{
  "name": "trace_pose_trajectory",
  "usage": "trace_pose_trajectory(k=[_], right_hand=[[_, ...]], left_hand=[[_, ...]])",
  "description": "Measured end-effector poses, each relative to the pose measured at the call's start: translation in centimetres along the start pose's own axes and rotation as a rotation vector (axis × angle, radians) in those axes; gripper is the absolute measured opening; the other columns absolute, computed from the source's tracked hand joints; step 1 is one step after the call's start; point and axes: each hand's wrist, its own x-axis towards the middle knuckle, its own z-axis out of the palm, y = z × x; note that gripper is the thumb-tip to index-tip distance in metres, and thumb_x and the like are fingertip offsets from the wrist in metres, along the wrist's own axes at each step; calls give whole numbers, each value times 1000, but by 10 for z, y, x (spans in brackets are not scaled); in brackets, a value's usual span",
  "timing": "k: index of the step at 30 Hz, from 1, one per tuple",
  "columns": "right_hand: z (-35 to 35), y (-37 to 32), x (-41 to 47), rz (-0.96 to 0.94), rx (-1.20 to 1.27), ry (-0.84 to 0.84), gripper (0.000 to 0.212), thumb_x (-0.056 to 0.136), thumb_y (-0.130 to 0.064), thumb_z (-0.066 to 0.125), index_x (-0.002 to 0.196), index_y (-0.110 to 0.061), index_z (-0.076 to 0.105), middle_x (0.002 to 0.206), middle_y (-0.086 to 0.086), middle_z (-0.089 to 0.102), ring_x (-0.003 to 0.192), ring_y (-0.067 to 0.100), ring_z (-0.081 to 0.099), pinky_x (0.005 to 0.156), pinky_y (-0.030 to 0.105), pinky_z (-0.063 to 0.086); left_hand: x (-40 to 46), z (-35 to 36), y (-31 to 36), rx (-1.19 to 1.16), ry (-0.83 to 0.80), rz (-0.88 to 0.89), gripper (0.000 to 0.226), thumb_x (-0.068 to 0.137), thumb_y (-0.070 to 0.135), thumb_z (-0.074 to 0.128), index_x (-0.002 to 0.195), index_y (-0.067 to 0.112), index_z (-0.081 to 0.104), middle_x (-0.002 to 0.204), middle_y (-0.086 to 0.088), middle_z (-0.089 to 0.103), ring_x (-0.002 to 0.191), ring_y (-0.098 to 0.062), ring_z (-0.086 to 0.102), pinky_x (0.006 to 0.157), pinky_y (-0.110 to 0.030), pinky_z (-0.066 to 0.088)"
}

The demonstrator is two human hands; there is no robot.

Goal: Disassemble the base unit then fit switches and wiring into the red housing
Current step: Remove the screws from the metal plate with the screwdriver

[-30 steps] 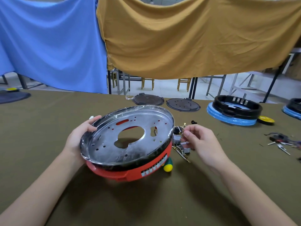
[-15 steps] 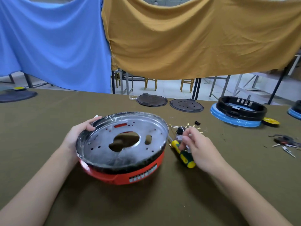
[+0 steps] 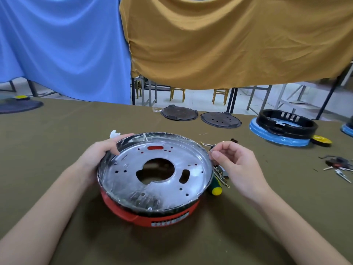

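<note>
- Round red plastic housing (image 3: pixel 152 217) with perforated silver metal plate (image 3: pixel 154 169) seated on top, resting on olive-green cloth-covered worktop (image 3: pixel 57 140), near centre, close to the person.
- Plate rim wrapped in clear film over a black band; large irregular opening at plate centre, smaller slots and holes around it.
- Left hand (image 3: pixel 99 152) grasping the left rim of the plate, thumb over the edge, fingers curled behind.
- Right hand (image 3: pixel 233 161) at the right rim, thumb and forefinger pinched together at the film edge; whether anything is held between them, cannot tell.
- Green-and-yellow-handled screwdriver (image 3: pixel 215 186) lying on worktop just beside the housing, under the right hand.
- Small cluster of brass terminals and wires (image 3: pixel 221 175) beside the screwdriver, partly hidden by the hand.
- Scrap of white material (image 3: pixel 114 133) just behind the left hand.
- Two dark round discs (image 3: pixel 179 112) side by side at the far edge.
- Black ring-shaped base on blue-wrapped disc (image 3: pixel 282 129) far right, yellow disc (image 3: pixel 321 140) touching it.
- Loose black parts and metal pins (image 3: pixel 338 165) well apart at the right.
- Blue cloth (image 3: pixel 63 44) and mustard cloth (image 3: pixel 229 39) hanging behind.
</note>
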Motion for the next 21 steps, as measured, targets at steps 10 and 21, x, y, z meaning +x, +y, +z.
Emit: trace_pose_trajectory(k=[10, 21], right_hand=[[12, -5, 3, -163, -133, 18, 25, 90, -5, 66, 81, -28, 67, 80, -13, 68, 74, 7, 59, 71, 21, 46], [-4, -34, 54, -46, -722, -433, 12, 88, -26, 71, 82, -36, 69, 76, -22, 69, 71, -2, 64, 67, 18, 51]], left_hand=[[0, 0, 6, -28, 205, 296, 66, 70, -9, 37, 121, 17, 70, 124, 7, 70, 116, -10, 65, 95, -31, 47], [0, 6, 3, -79, 146, 249, 62, 76, -9, 32, 122, 13, 68, 118, -4, 73, 107, -23, 70, 90, -38, 56]])
